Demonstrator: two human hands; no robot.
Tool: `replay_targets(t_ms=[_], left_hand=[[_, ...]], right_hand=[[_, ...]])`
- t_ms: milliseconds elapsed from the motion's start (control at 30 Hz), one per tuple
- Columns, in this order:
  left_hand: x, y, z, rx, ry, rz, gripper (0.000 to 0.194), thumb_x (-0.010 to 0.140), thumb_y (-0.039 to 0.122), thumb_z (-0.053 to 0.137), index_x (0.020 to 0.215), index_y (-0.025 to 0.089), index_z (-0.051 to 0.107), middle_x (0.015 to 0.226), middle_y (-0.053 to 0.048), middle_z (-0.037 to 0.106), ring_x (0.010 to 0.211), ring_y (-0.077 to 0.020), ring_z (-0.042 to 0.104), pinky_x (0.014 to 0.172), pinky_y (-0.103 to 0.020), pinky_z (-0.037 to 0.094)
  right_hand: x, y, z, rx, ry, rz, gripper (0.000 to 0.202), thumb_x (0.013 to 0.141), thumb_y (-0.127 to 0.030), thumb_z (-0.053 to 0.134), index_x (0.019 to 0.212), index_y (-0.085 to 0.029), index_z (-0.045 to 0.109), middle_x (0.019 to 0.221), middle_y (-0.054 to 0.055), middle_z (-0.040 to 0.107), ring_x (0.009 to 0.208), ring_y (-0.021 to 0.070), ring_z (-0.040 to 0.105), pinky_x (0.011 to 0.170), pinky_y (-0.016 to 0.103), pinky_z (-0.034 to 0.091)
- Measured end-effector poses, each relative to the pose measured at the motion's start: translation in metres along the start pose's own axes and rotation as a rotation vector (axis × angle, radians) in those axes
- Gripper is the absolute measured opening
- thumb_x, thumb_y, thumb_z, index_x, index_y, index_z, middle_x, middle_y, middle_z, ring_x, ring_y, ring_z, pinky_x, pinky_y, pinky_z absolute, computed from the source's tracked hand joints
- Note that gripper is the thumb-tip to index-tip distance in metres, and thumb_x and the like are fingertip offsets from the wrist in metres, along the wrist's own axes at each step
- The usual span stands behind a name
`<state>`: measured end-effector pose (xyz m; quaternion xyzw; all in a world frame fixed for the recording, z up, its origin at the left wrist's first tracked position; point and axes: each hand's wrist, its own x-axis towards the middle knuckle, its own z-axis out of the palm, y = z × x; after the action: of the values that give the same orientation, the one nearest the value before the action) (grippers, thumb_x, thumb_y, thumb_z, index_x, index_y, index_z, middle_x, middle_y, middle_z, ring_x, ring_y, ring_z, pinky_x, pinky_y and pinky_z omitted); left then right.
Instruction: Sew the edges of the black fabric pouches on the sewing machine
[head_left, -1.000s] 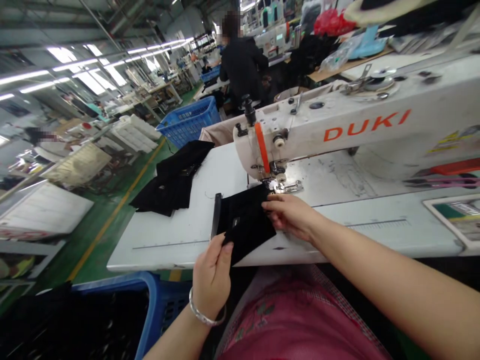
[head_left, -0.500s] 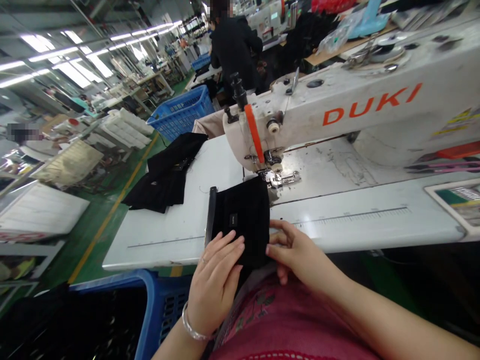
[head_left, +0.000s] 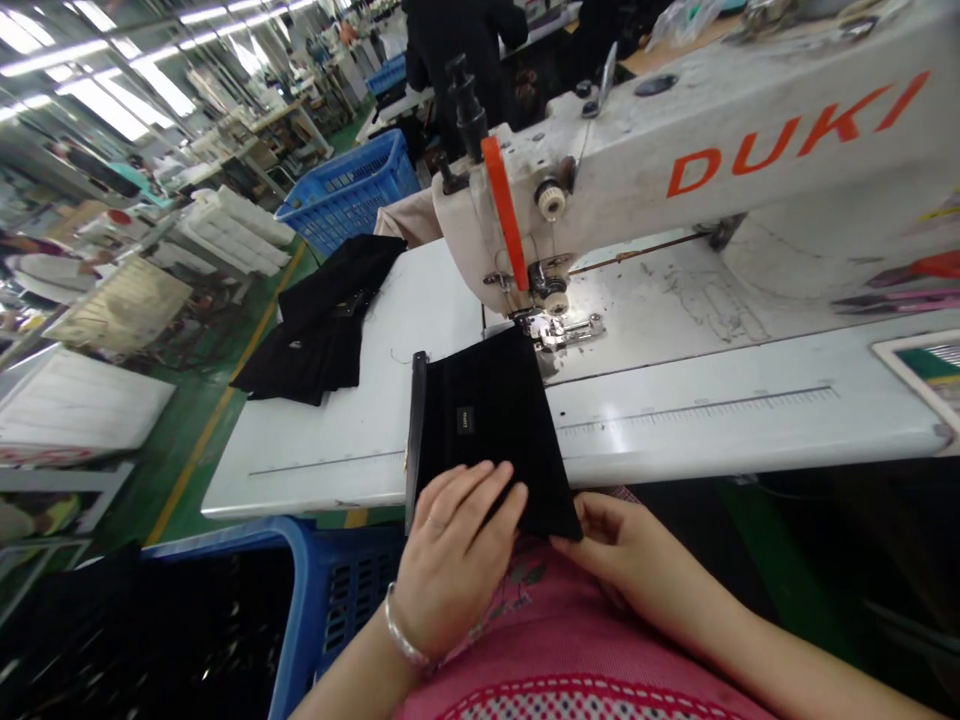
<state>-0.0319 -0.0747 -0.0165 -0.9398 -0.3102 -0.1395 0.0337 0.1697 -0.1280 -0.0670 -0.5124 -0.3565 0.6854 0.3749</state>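
Note:
A black fabric piece [head_left: 491, 400] with a small label [head_left: 465, 420] and a stiff dark strip along its left edge lies on the sewing machine table. Its far right corner sits at the presser foot [head_left: 551, 328] of the sewing machine [head_left: 622, 170]. My left hand [head_left: 469, 545] rests flat on the near part of the fabric, fingers stretched out. With thumb and fingers, my right hand [head_left: 611, 540] pinches the near right corner, just off the table's front edge.
More black fabric pieces [head_left: 319, 325] lie at the table's left end. A blue basket [head_left: 304, 570] filled with dark items stands at the lower left. Another blue basket [head_left: 352, 190] is behind the table. A person in dark clothing [head_left: 465, 60] stands beyond the machine.
My right hand has moved down along the fabric's right edge to its near corner and closed on it. The fabric's near right side has swung outward. My left hand has slid slightly right.

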Motion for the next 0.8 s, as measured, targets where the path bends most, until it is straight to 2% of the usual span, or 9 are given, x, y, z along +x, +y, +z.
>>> replay_targets(t_ms=[100, 200, 333, 600, 800], left_hand=[[0.014, 0.012, 0.007, -0.071, 0.023, 0.17, 0.03, 0.091, 0.016, 0.056, 0.121, 0.017, 0.061, 0.116, -0.007, 0.066, 0.104, -0.0213, 0.059, 0.088, -0.038, 0.049], [0.014, 0.013, 0.012, -0.192, 0.053, 0.156, 0.022, 0.093, 0.016, 0.054, 0.112, 0.014, 0.064, 0.094, -0.004, 0.069, 0.087, -0.0171, 0.059, 0.079, -0.033, 0.051], [0.008, 0.008, 0.015, -0.288, 0.065, 0.1, 0.02, 0.094, 0.016, 0.054, 0.111, 0.016, 0.064, 0.091, -0.004, 0.068, 0.085, -0.015, 0.057, 0.079, -0.031, 0.051], [0.005, 0.009, 0.024, -0.298, 0.045, 0.142, 0.023, 0.09, 0.012, 0.059, 0.112, 0.014, 0.063, 0.09, -0.004, 0.068, 0.084, -0.016, 0.054, 0.076, -0.032, 0.048], [0.002, 0.008, 0.028, -0.289, 0.049, 0.199, 0.024, 0.086, 0.009, 0.061, 0.11, 0.012, 0.063, 0.092, -0.004, 0.067, 0.085, -0.0169, 0.053, 0.076, -0.033, 0.046]], right_hand=[[-0.004, 0.003, -0.001, -0.057, 0.027, 0.031, 0.028, 0.077, -0.039, 0.067, 0.071, -0.017, 0.051, 0.064, -0.004, 0.048, 0.056, 0.0081, 0.041, 0.051, 0.022, 0.033], [-0.008, 0.003, -0.002, -0.028, 0.013, 0.121, 0.032, 0.079, -0.045, 0.064, 0.07, -0.018, 0.049, 0.055, -0.007, 0.04, 0.043, 0.0053, 0.032, 0.04, 0.021, 0.023], [-0.011, -0.002, -0.003, -0.003, -0.01, 0.175, 0.029, 0.078, -0.045, 0.064, 0.076, -0.017, 0.055, 0.055, -0.007, 0.043, 0.04, 0.0051, 0.035, 0.037, 0.019, 0.025], [-0.012, -0.015, -0.003, 0.005, -0.04, 0.191, 0.03, 0.076, -0.045, 0.066, 0.074, -0.017, 0.054, 0.054, -0.006, 0.045, 0.042, 0.0052, 0.037, 0.04, 0.018, 0.028], [-0.011, -0.012, -0.005, 0.078, -0.089, 0.162, 0.037, 0.083, -0.053, 0.058, 0.076, -0.017, 0.054, 0.054, -0.006, 0.045, 0.042, 0.0061, 0.04, 0.04, 0.019, 0.032]])
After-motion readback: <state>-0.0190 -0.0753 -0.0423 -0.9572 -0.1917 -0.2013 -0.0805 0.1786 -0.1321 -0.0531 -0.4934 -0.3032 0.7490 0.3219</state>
